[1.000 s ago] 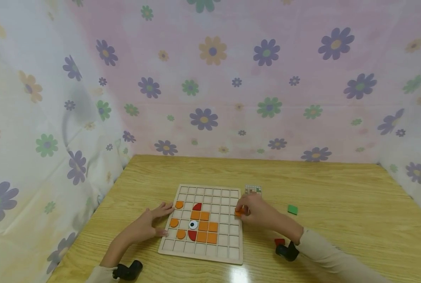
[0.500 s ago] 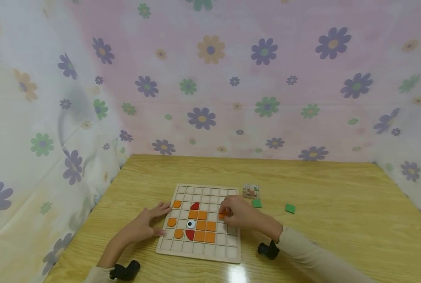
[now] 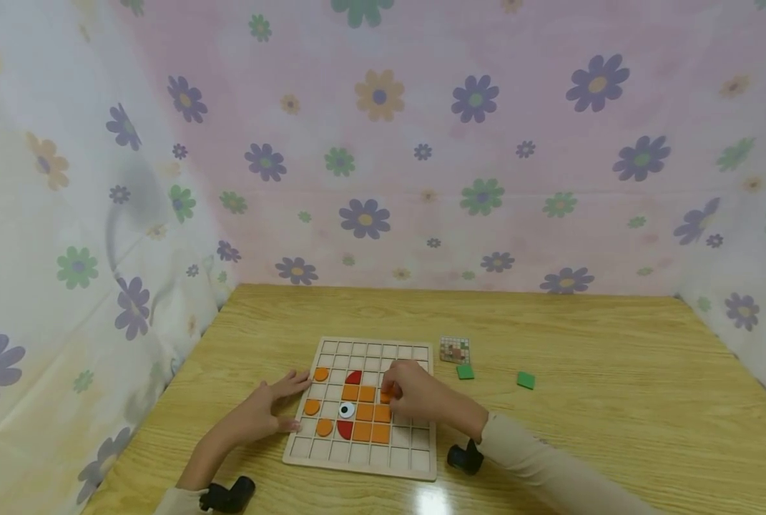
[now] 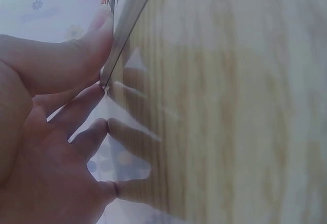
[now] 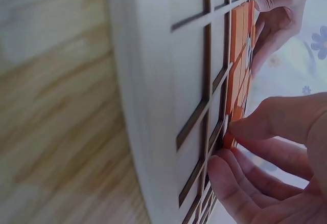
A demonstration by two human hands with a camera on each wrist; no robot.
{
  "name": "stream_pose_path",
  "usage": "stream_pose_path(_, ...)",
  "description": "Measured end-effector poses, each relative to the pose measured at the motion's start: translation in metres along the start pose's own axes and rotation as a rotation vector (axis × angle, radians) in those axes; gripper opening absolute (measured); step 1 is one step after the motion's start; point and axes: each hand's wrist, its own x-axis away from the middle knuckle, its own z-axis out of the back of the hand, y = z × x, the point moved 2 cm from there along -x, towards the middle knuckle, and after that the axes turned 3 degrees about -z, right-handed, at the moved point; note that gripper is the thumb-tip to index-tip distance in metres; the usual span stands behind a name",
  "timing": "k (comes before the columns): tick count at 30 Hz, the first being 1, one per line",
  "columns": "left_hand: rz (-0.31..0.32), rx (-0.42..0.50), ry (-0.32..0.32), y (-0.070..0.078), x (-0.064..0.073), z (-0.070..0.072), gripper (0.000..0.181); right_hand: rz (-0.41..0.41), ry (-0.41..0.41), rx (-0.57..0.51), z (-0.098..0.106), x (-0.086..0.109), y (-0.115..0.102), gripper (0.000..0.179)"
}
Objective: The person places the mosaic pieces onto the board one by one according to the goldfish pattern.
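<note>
A wooden grid board lies on the table. My right hand is over its right half, thumb and fingers pinching a small orange tile. In the right wrist view, this orange tile is at the grid, close to a row of orange squares; the fingers partly cover it. Orange square tiles, red quarter-round tiles, a round eye tile and orange discs sit in cells. My left hand is spread, its fingertips at the board's left edge.
Just right of the board lies a small printed pattern card, with a green square tile below it. Another green tile lies farther right. Flowered cloth hangs behind and beside the wooden table.
My right hand has carried the orange tile leftward from the board's right edge to a cell beside the upper orange squares. My left hand has stayed at the board's left edge.
</note>
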Motion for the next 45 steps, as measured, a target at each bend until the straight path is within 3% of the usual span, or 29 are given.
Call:
stream_pose_path(7,-0.004,-0.011,-0.006,0.001,0.002,0.0,0.074,-0.038,0.021,-0.016,-0.006,0.0,-0.004,0.016)
stream_pose_path(21,-0.022,-0.019,-0.012,0.0,0.0,0.001,0.075,0.029,0.054,0.04,-0.004,0.007,0.001,0.013)
stream_pose_path(24,-0.021,-0.028,-0.01,0.0,0.0,0.001,0.075,0.045,0.058,0.069,0.0,0.015,0.003,0.012)
stream_pose_path(35,-0.012,-0.024,-0.004,-0.001,-0.001,0.002,0.074,-0.013,0.004,0.001,0.031,0.053,0.014,0.013)
stream_pose_path(45,-0.014,-0.012,-0.01,0.0,-0.001,0.001,0.075,-0.037,0.019,0.07,0.045,0.092,0.037,0.011)
